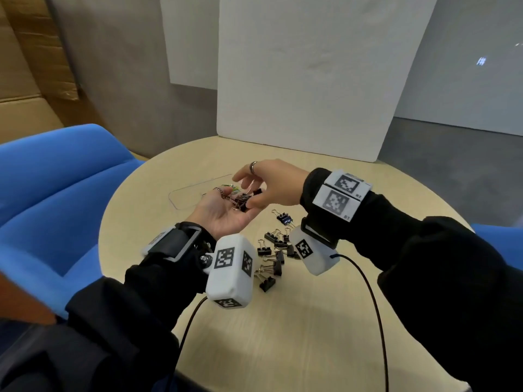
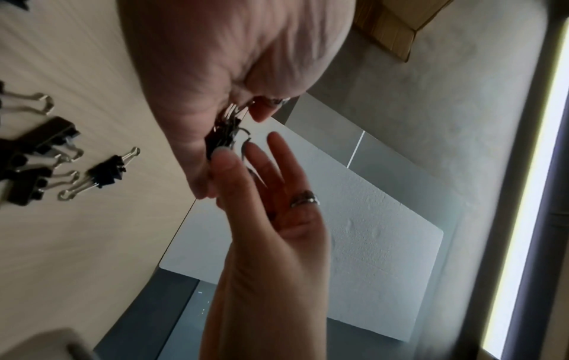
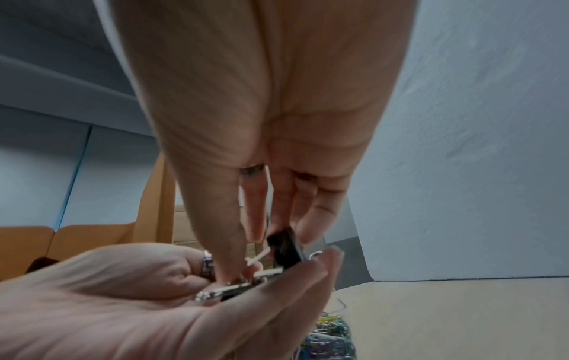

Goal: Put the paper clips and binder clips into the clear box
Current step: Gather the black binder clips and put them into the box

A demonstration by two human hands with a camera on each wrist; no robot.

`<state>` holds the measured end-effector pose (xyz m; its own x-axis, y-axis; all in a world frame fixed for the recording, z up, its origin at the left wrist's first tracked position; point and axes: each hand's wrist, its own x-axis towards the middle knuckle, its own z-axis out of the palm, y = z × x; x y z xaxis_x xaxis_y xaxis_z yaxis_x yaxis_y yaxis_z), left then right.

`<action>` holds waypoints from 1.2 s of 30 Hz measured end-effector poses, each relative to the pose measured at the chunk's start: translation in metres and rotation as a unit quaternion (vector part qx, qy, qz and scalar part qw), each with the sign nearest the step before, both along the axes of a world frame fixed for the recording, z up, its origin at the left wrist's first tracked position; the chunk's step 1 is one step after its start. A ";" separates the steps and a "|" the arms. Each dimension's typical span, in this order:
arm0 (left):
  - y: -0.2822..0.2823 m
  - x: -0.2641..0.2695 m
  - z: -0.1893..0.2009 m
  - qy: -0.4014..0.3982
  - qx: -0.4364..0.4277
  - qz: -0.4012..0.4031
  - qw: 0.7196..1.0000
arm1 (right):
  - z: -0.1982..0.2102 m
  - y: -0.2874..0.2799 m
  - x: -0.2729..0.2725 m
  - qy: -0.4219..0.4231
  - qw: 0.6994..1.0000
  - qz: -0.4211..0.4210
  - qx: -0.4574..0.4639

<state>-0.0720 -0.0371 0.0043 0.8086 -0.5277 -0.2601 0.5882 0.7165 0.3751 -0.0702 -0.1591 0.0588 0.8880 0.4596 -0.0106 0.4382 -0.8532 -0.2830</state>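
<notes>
**Binder clips held in the left palm above the clear box**

The clear box (image 1: pixel 188 195) is sitting on the round table (image 1: pixel 311 321), partly hidden behind the hands. In the head view only its transparent outline and a hint of coloured content near the left fingertips are showing. The right wrist view is showing what the head view cannot resolve: a heap of coloured paper clips (image 3: pixel 329 333) lying below the hands, with a clear curved edge just above it. Whether every paper clip is lying inside the box cannot be determined.

The left hand (image 1: pixel 223 212) is facing palm up with its fingers curling loosely around a small bundle of binder clips (image 1: pixel 243 200). The right hand (image 1: pixel 268 183) is reaching over that palm, its thumb and fingers pinching one black clip of the bundle; the index finger is extending forward. The right wrist view is confirming the pinch on the black clip body.

The loose binder clips (image 1: pixel 273 250) are lying in a cluster on the table between the two wrists, well apart from the box. The left wrist view is cutting this cluster off at its left edge and is not showing the box at all. The wrist cameras are covering part of the cluster in the head view, so the count is hard to make out.

A white board (image 1: pixel 311 80) is standing at the table's far edge.
</notes>
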 end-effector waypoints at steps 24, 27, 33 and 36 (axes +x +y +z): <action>0.093 0.029 0.018 0.051 0.162 0.087 0.982 | -0.062 0.043 0.064 -0.033 0.992 -0.038 -0.113; 0.094 0.029 0.015 0.060 0.180 0.079 0.979 | -0.056 0.038 0.064 -0.026 0.995 -0.039 -0.093; 0.089 0.024 0.018 0.050 0.227 0.044 0.972 | -0.054 0.027 0.053 -0.021 0.994 -0.038 -0.096; 0.091 0.024 0.018 0.042 0.234 0.038 0.971 | -0.054 0.025 0.049 -0.024 0.995 -0.042 -0.091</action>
